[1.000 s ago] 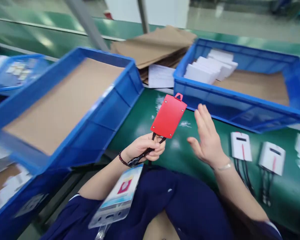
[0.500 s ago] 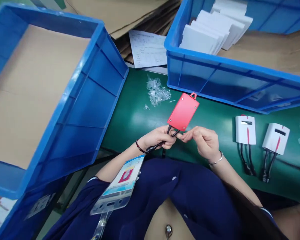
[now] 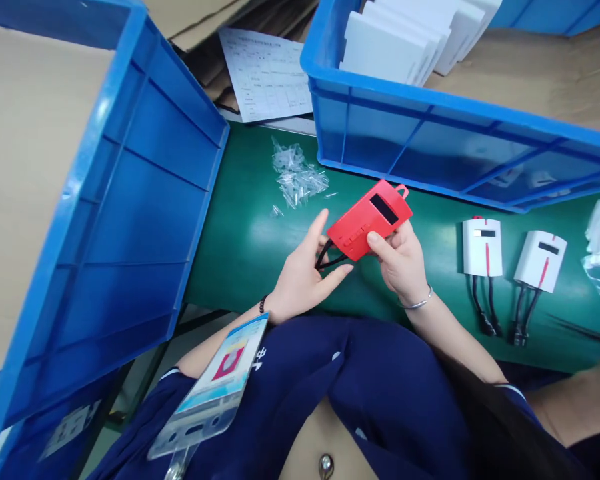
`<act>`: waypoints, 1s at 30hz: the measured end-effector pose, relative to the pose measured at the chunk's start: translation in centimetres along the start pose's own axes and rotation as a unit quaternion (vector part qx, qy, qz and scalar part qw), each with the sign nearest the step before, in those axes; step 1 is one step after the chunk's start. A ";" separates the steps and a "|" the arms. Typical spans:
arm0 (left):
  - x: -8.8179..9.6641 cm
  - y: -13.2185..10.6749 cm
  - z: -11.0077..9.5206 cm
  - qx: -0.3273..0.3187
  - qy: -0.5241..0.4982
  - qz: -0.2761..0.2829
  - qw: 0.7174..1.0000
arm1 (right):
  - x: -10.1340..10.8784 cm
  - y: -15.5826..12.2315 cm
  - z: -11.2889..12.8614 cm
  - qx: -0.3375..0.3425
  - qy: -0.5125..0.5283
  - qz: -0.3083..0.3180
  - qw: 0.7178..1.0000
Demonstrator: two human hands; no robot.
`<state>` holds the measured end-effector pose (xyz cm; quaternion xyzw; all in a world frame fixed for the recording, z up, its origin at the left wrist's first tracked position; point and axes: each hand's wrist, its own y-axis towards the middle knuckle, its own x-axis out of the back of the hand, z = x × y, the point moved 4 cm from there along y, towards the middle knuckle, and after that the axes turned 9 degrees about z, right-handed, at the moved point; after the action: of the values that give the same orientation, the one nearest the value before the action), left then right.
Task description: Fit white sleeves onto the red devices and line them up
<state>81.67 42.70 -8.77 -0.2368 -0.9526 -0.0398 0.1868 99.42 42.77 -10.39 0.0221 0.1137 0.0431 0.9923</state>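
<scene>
Evidently mid-inspection in the head view, the person's right hand (image 3: 403, 263) pinched a flat red plastic unit (image 3: 369, 219) by its lower end, thumb on the windowed face. It was held just above the green bench (image 3: 240, 233), near the front wall of a blue plastic crate (image 3: 430, 143). The left hand (image 3: 300, 277) was spread and unclenched, the unit's black leads (image 3: 325, 257) looping loosely against its palm. Two white plastic units (image 3: 483, 247) lay toward the bench's right end. Any further turn would likely call for a firmer hold on the casing's edges, with the leads kept clear.
</scene>
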 end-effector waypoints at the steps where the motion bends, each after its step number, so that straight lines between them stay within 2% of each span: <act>1: 0.0 0.2 0.0 0.015 -0.073 0.017 0.997 | 0.0 0.2 -0.3 -0.002 -0.001 0.016 1.000; 3: -0.4 0.8 0.1 0.069 -0.248 0.091 0.962 | -0.2 0.5 -0.8 -0.012 -0.011 0.078 0.997; 5: -0.9 1.3 -0.1 0.125 -0.381 0.152 0.903 | -0.2 0.8 -0.8 -0.008 -0.054 0.116 0.992; 6: -1.0 1.5 -0.1 0.140 -0.418 0.161 0.883 | 0.0 0.9 -0.6 0.002 -0.095 0.105 0.990; 8: -0.9 1.8 -0.3 0.141 -0.442 0.147 0.874 | 0.9 1.2 0.7 0.055 -0.211 0.025 0.976; 10: -1.0 1.9 -0.5 0.124 -0.431 0.136 0.883 | 1.4 1.3 2.7 0.120 -0.328 -0.044 0.936; 12: -1.3 1.7 -0.7 0.118 -0.403 0.141 0.896 | 1.2 1.6 4.2 0.167 -0.399 -0.045 0.901; 13: -1.4 1.6 -0.7 0.116 -0.384 0.143 0.905 | 1.0 1.7 4.7 0.177 -0.413 -0.032 0.893; 15: -1.6 1.4 -0.9 0.102 -0.338 0.139 0.925 | 0.7 2.2 5.2 0.174 -0.408 -0.010 0.896; 18: -1.5 1.3 -1.2 0.067 -0.249 0.122 0.959 | 0.4 2.7 4.9 0.152 -0.359 0.010 0.921; 21: -1.3 1.1 -1.1 0.046 -0.157 0.111 0.980 | 0.3 2.8 4.6 0.146 -0.331 0.022 0.932; 25: -1.1 1.1 -0.9 0.022 -0.062 0.097 0.993 | 0.4 2.6 4.8 0.150 -0.316 0.018 0.937; 30: -1.0 1.3 -1.0 -0.005 0.004 0.094 0.996 | 0.5 2.6 5.0 0.166 -0.312 0.018 0.935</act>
<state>83.44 43.25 -8.24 -0.3258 -0.9253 -0.0281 0.1921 100.83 45.27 -5.46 0.2009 -0.1968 0.0324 0.9591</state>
